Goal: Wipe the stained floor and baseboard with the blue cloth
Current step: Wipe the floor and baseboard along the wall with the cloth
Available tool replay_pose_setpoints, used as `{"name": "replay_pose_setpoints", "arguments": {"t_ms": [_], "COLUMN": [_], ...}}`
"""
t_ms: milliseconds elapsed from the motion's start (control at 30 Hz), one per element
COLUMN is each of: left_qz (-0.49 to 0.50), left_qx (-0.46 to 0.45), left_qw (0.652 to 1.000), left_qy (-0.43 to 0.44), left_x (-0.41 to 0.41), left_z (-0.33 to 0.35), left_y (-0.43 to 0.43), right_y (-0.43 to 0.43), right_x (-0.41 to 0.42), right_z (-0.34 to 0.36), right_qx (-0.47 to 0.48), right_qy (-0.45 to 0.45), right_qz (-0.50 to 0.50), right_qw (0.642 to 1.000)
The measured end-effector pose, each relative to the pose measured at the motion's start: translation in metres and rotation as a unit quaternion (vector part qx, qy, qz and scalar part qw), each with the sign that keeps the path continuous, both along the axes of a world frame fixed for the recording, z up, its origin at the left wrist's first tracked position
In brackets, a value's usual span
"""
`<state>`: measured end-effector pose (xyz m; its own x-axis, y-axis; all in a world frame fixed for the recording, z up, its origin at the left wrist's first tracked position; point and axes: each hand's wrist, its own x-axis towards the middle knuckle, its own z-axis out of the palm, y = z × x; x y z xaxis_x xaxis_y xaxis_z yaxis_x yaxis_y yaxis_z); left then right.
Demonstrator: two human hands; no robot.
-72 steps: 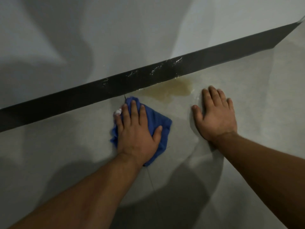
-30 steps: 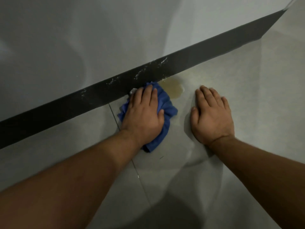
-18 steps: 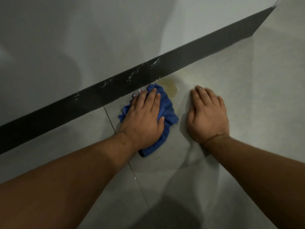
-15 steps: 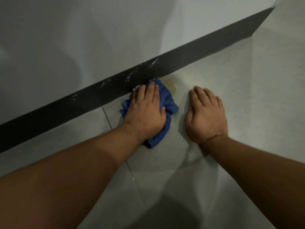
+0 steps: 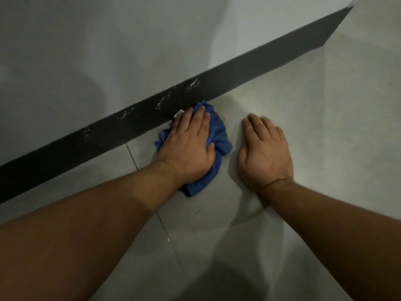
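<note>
My left hand (image 5: 187, 146) presses flat on the crumpled blue cloth (image 5: 218, 135), whose far edge touches the foot of the black baseboard (image 5: 249, 72). White smears (image 5: 173, 96) run along the baseboard just above the cloth. Only a faint yellowish trace of the stain (image 5: 225, 115) shows on the grey floor tile (image 5: 325, 127) right of the cloth; the rest is hidden under it. My right hand (image 5: 263, 153) lies flat on the floor beside the cloth, fingers together, holding nothing.
A pale grey wall (image 5: 130, 40) rises behind the baseboard. A grout line (image 5: 165, 229) runs from the baseboard toward me under my left forearm. The baseboard ends at a corner (image 5: 349, 7) at the far right. My shadow darkens the near floor.
My left hand has pushed the cloth right and up against the baseboard, over the yellow stain, which is now almost fully covered. My right hand has stayed planted on the floor.
</note>
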<state>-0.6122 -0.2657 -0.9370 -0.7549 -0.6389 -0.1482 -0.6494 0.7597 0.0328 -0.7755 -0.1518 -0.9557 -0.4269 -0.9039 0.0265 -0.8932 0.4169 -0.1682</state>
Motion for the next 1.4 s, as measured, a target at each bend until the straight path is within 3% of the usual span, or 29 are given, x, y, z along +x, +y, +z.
{"name": "replay_pose_setpoints", "arguments": {"t_ms": [167,300,433,533,800,1033,1300,1400], "left_qz": [-0.012,-0.009,-0.034,-0.069,-0.017,-0.059,-0.001,-0.046], "left_qx": [-0.011,-0.002,0.004,0.005,-0.013,0.019,-0.005,0.011], "left_qw": [1.000,1.000,0.999,0.997,1.000,0.998,1.000,0.998], "left_qy": [0.015,0.025,0.036,0.032,-0.001,0.018,0.012,0.033], "left_x": [-0.041,-0.030,-0.003,0.004,-0.088,-0.022,-0.084,-0.071], "left_z": [-0.003,-0.001,-0.003,-0.003,0.001,-0.003,-0.002,-0.001], "left_y": [-0.005,0.000,0.013,0.010,-0.004,0.016,-0.003,0.019], "right_y": [-0.001,0.000,0.016,0.034,0.036,0.036,0.036,0.036], "right_x": [-0.002,-0.011,-0.045,-0.059,-0.059,-0.059,-0.061,-0.061], "right_z": [-0.002,0.010,0.017,0.013,0.010,0.009,0.004,0.006], "right_qx": [-0.039,-0.094,-0.015,0.034,-0.014,-0.010,0.001,-0.005], "right_qy": [-0.024,-0.108,-0.003,0.002,-0.025,-0.020,-0.007,-0.021], "right_qz": [0.009,0.004,0.019,-0.006,-0.014,-0.008,-0.009,-0.007], "right_qw": [0.999,0.990,1.000,0.999,0.999,1.000,1.000,1.000]}}
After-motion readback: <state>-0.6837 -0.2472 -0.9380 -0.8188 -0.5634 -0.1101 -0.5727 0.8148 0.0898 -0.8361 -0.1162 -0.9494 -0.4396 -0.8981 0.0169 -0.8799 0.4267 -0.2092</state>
